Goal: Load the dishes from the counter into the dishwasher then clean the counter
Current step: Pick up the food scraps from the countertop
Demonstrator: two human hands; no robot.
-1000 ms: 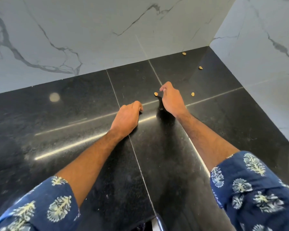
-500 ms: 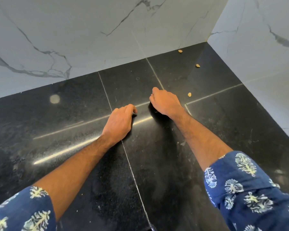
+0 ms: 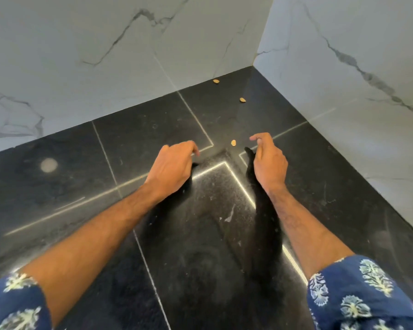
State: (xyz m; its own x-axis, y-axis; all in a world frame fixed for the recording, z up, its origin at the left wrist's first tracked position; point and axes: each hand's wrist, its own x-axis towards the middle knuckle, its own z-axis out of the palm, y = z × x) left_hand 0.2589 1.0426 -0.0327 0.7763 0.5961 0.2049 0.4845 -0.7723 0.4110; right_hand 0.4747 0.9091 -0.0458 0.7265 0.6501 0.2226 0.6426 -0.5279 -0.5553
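The right hand (image 3: 268, 160) has swung rightward past a nut (image 3: 233, 143), fingers loosely curled, empty. Left hand (image 3: 171, 166) fingers curl down on the surface (image 3: 320, 186); contents unclear.

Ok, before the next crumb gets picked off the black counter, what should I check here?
1. Nearest tan crumb in view between both hands: ok.
2. Right hand close to it, not touching: ok.
3. Right hand empty: cannot tell, fingers curled.
4. Left hand empty: cannot tell.
5. Two farther tan crumbs near the corner unobstructed: ok.
6. Black stone counter clean: not ok, white smears remain.
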